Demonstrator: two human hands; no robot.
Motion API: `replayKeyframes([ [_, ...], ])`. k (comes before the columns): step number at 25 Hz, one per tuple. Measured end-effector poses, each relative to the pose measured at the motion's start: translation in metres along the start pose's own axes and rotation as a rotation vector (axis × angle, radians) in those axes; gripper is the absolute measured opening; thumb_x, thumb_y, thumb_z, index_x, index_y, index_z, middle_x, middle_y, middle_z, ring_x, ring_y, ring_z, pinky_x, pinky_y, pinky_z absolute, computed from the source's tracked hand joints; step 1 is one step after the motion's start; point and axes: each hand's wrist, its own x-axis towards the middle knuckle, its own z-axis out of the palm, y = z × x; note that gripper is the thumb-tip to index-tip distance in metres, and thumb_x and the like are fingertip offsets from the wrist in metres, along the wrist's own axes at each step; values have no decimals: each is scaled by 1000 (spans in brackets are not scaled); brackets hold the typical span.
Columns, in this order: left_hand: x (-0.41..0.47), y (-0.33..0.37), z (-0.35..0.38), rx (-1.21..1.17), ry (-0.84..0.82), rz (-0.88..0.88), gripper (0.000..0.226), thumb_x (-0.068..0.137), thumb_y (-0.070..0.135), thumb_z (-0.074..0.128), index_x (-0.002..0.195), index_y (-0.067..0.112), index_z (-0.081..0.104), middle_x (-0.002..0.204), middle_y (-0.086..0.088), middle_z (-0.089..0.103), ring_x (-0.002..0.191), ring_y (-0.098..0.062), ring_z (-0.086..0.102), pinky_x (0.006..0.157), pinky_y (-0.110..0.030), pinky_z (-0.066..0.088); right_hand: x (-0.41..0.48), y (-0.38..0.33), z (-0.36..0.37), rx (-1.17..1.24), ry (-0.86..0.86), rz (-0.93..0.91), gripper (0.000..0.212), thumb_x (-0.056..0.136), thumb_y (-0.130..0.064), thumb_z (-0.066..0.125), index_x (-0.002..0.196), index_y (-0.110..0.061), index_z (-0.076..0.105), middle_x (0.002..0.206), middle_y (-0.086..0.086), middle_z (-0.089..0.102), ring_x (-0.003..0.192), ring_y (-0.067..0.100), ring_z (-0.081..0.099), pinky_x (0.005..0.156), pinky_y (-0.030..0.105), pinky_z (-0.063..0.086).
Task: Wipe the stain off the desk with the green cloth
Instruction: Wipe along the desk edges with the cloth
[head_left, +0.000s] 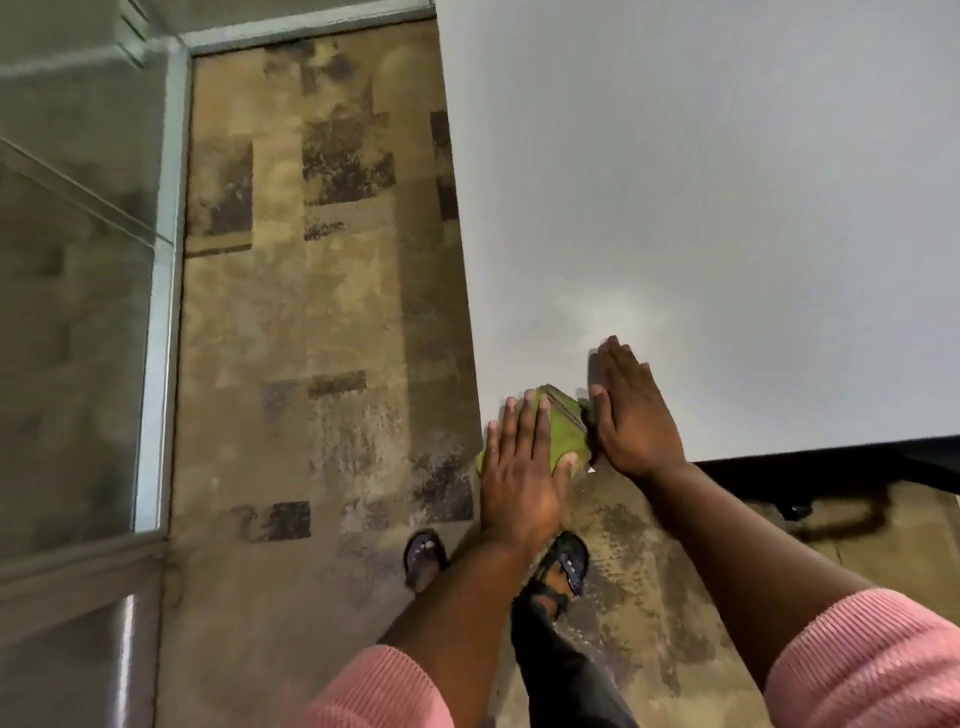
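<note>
The green cloth lies folded at the near left corner of the white desk. My left hand rests flat on the cloth's left part, fingers straight and close together, thumb at the cloth's near edge. My right hand lies flat on the desk just right of the cloth, fingers pointing away, its edge touching the cloth. A faint pale smear shows on the desk beyond my right fingertips. Neither hand grips anything that I can see.
Patterned brown carpet runs along the desk's left edge. A glass partition with a metal frame stands at the left. My feet in dark sandals stand below the desk corner. Something dark lies under the desk's front edge.
</note>
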Motion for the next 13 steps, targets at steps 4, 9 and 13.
replayKeyframes([
  [4, 2, 2, 3, -256, 111, -313, 70, 107, 51, 24, 165, 15, 7, 173, -1, -1, 160, -18, -7, 129, -40, 0, 10, -6, 22, -22, 43, -18, 62, 106, -38, 22, 160, -10, 31, 170, 13, 24, 159, 27, 14, 129, 46, 5],
  [9, 17, -26, 16, -632, 287, -381, 74, 104, 59, 24, 162, 12, 27, 170, -5, 24, 158, -19, 20, 124, -28, 28, 11, -1, 35, -109, 112, -22, 65, 103, -36, 28, 157, -2, 35, 166, 20, 30, 157, 33, 21, 129, 51, 9],
  [13, 8, -13, 29, -925, 446, -630, 73, 105, 57, 27, 158, 6, 34, 166, -12, 33, 155, -22, 29, 122, -15, 20, 11, 0, 37, -108, 146, -23, 65, 103, -38, 30, 157, -1, 36, 166, 19, 30, 157, 33, 22, 128, 53, 11],
])
